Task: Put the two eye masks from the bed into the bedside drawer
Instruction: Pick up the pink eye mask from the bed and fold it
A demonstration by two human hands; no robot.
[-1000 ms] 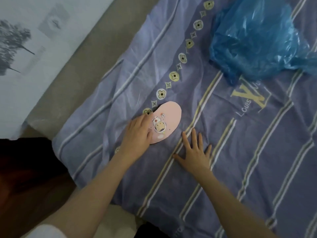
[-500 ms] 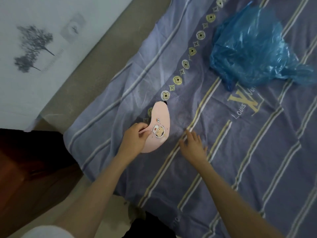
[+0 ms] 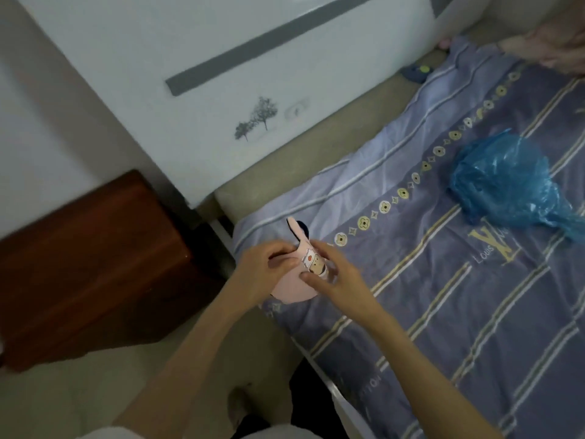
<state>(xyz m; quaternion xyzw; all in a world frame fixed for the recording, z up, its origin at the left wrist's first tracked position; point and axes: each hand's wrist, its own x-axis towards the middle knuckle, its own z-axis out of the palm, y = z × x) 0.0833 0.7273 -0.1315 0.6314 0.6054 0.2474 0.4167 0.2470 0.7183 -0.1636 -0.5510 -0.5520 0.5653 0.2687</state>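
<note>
A pink eye mask (image 3: pixel 297 288) with a small cartoon figure printed on it is lifted off the bed's corner, held between both hands. My left hand (image 3: pixel 262 274) grips its left side and my right hand (image 3: pixel 335 278) pinches its right side. A dark edge behind the mask's upper tip (image 3: pixel 302 228) may be a second mask; I cannot tell. The brown wooden bedside cabinet (image 3: pixel 95 264) stands to the left of the bed, seen from above; no drawer front shows.
The bed carries a purple striped sheet (image 3: pixel 474 312). A crumpled blue plastic bag (image 3: pixel 506 182) lies on it at the right. A white headboard (image 3: pixel 253 90) runs behind. Pale floor (image 3: pixel 79 391) lies between me and the cabinet.
The mask has been lifted from the sheet. My right hand left the bed and joined the left on the mask. The view swung left, bringing the cabinet into sight.
</note>
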